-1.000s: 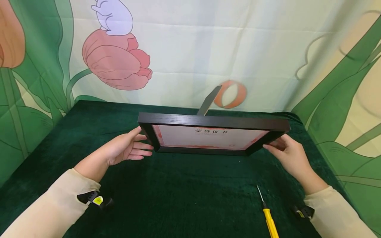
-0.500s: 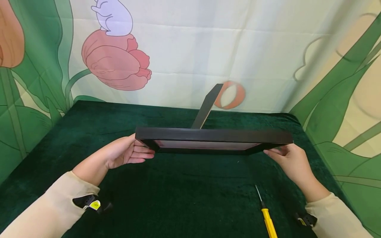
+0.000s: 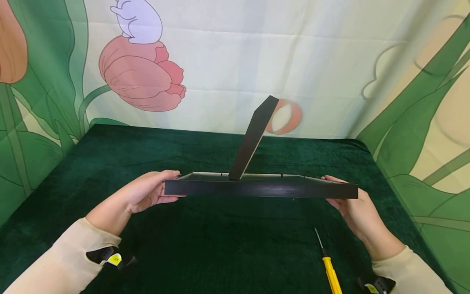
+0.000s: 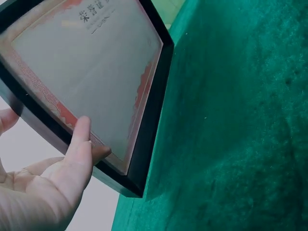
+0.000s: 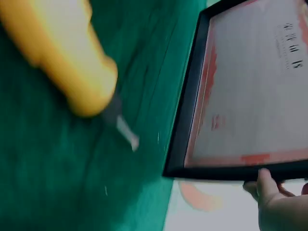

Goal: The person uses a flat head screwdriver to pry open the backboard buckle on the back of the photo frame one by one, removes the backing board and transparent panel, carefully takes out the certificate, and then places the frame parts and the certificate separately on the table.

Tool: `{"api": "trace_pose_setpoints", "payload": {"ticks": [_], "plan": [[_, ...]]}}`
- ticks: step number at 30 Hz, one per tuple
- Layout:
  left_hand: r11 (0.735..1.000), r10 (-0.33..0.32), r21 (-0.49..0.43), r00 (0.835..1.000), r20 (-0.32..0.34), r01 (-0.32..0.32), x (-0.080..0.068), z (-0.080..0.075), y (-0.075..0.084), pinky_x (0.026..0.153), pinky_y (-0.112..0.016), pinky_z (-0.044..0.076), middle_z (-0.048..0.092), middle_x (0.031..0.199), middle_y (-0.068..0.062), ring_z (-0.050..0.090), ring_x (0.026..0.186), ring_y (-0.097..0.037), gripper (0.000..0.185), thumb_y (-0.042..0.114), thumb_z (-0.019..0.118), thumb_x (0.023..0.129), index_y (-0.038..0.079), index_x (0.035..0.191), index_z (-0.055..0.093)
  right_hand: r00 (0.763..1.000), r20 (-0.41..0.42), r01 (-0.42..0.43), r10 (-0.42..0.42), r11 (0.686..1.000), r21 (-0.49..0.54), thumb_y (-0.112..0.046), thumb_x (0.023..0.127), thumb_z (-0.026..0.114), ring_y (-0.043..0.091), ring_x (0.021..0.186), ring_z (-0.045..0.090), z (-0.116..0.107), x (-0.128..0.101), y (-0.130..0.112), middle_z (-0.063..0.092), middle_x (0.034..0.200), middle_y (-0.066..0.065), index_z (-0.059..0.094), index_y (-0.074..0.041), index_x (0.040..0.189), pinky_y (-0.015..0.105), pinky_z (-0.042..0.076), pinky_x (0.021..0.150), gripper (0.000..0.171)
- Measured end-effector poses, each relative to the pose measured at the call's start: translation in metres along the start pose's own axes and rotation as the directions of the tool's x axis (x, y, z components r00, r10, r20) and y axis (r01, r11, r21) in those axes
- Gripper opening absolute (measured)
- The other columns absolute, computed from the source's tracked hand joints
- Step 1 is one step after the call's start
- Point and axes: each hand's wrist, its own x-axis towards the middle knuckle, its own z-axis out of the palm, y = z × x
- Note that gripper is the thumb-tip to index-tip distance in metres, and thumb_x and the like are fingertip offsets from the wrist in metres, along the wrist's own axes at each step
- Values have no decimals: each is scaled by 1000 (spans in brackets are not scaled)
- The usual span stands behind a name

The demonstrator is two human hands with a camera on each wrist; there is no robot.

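Observation:
A black picture frame [image 3: 260,189] is held between my two hands, its edge facing me in the head view. My left hand [image 3: 148,192] grips its left side, thumb above and fingers below. On the right side, my right hand [image 3: 358,216] pinches the frame the same way. From the frame's back a dark stand leg [image 3: 253,136] sticks up, tilted right. Both wrist views show the glazed front with a red-bordered certificate [image 4: 86,72] inside. Left fingertips [image 4: 83,127] lie across the front border.
A yellow-handled screwdriver [image 3: 330,271] lies on the dark green cloth [image 3: 220,241] near the right forearm, its tip pointing away from me. A curtain printed with flowers and leaves [image 3: 220,73] hangs behind the table.
The frame's top edge has tipped toward me and down, so its front has turned out of head view and its back edge shows. Both hands turned with it. The screwdriver stayed put.

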Motion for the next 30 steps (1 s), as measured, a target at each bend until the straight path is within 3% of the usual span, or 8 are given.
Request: {"api": "trace_pose_setpoints", "payload": {"ticks": [2,3,6,10,14,19,24,30], "plan": [[1000,19,1,1000,10,-19,0,0,-2,82,-35,40,61,97,-11,56,91,-25,31,24,35,92,2,105,53,1000,18,-20,17,990,143,-16,92,33,11,114,36,2,-1,2,28,132,14,41,6,121,22,35,86,37],[1000,28,1,999,20,-28,0,0,-3,81,-35,41,61,96,-12,57,90,-25,31,23,35,92,1,104,54,999,-3,-51,52,988,144,-16,92,34,9,114,36,14,-5,-11,27,132,13,37,7,124,20,35,86,39],[999,41,-12,998,41,-40,1,-1,-7,80,-37,41,61,96,-13,57,89,-27,31,21,35,92,0,106,54,990,-1,-134,138,967,215,-16,91,38,6,112,37,17,-7,-13,25,133,10,25,5,130,18,34,86,47],[999,43,-11,999,17,-43,0,-2,-12,80,-38,41,60,99,-13,56,90,-26,38,19,36,92,-5,123,37,970,58,-241,234,926,292,-18,91,38,6,107,43,21,-9,-14,28,133,3,5,1,135,19,36,84,57],[1000,15,-1,999,-32,-15,-1,-1,-17,81,-36,41,59,101,-12,56,91,-24,52,17,41,90,-5,131,18,963,99,-268,249,893,361,-20,92,35,9,107,44,21,-10,-14,29,133,3,-1,-1,135,21,38,84,59],[998,-16,53,999,-35,18,0,-1,-22,83,-37,39,56,105,-14,55,93,-26,58,16,45,88,-4,133,14,960,125,-279,252,901,331,-21,93,33,8,103,47,17,-10,-16,32,133,-1,3,-5,136,23,40,81,55],[995,-25,93,998,-64,30,-3,-3,-23,84,-35,38,54,111,-15,52,97,-28,62,14,50,85,0,134,14,923,136,-384,361,890,246,-21,92,34,12,83,59,11,-11,-17,57,108,0,13,-9,136,27,46,70,50],[989,-26,143,996,-80,37,-4,-1,-23,84,-36,38,47,118,-18,51,100,-27,66,12,53,83,1,134,13,891,96,-450,443,890,75,-20,91,38,16,87,58,11,-10,-12,59,102,1,11,-2,135,31,46,72,55]]}}
